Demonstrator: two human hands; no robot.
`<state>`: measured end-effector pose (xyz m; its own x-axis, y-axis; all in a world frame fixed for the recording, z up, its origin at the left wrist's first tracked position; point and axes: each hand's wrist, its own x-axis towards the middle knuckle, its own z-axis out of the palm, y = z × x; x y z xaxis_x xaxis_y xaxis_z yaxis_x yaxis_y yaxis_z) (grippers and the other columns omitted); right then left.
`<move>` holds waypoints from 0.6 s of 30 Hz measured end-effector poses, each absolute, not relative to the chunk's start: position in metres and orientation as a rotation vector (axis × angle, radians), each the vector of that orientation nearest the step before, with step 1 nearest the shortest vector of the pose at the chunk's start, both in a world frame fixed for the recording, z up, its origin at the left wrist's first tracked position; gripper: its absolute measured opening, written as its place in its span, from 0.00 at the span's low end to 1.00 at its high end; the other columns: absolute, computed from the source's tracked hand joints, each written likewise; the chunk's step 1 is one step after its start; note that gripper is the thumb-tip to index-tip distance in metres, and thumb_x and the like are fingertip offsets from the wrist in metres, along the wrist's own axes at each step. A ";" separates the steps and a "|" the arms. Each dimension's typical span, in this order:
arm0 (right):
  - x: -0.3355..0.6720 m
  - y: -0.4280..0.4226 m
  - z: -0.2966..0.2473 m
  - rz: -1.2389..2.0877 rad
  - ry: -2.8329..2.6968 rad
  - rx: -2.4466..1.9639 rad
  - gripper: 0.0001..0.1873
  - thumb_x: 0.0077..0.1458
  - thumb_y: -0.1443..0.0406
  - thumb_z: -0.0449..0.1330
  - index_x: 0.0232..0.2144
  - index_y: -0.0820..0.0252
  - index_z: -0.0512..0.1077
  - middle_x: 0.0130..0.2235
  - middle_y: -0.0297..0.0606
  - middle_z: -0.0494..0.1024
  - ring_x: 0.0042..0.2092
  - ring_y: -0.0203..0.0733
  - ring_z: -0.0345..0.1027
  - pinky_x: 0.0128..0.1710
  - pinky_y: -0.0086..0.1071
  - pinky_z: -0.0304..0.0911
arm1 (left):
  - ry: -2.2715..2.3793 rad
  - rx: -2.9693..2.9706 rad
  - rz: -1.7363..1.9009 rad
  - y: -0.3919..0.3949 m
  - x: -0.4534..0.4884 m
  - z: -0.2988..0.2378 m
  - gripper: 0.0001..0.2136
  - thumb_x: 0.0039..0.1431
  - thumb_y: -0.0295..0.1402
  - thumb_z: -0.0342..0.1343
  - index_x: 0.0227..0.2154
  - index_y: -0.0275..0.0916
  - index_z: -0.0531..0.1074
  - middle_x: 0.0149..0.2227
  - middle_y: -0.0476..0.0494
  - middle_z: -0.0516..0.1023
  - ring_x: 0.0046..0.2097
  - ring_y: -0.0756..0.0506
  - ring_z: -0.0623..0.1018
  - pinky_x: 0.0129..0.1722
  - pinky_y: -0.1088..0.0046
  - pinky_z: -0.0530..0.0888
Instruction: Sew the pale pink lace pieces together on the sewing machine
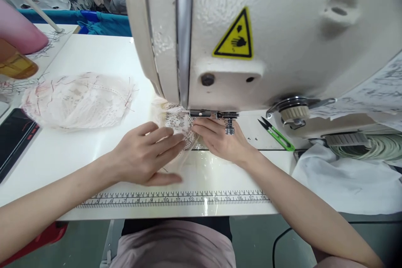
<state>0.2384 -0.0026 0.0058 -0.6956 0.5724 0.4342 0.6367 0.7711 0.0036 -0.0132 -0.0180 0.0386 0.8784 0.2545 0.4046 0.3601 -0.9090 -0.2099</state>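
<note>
Left hand (147, 155) flat, fingers spread, pressing lace piece (179, 124) down, no grasp; probably keeps it taut. Right hand (221, 140) on lace's other edge, under sewing machine head (266, 29); pinched or not, cannot tell. Thread snips (278, 135) just right of it, handy.

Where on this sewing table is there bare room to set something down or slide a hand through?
Bare table lies behind the lace pile, and again between that pile, the left hand and the printed ruler. It is crowded under the machine head, where it and the right hand press the lace piece. Snips and white cloth fill the right.
</note>
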 end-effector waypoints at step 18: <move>0.234 -0.001 -0.002 0.013 -2.425 -0.712 0.07 0.61 0.71 0.56 0.37 0.59 0.74 0.37 0.33 0.80 0.42 0.36 0.72 0.32 0.32 0.59 | -0.910 -2.849 -0.269 -0.003 -0.006 0.051 0.09 0.65 0.30 0.47 0.41 0.37 0.72 0.32 0.44 0.78 0.32 0.45 0.77 0.30 0.69 0.70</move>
<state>0.2344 -0.0012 -0.0022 -0.6729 0.4944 0.5502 0.4885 0.8556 -0.1713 -0.0063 -0.0029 0.0507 0.8011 0.5599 0.2113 0.5847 -0.8076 -0.0770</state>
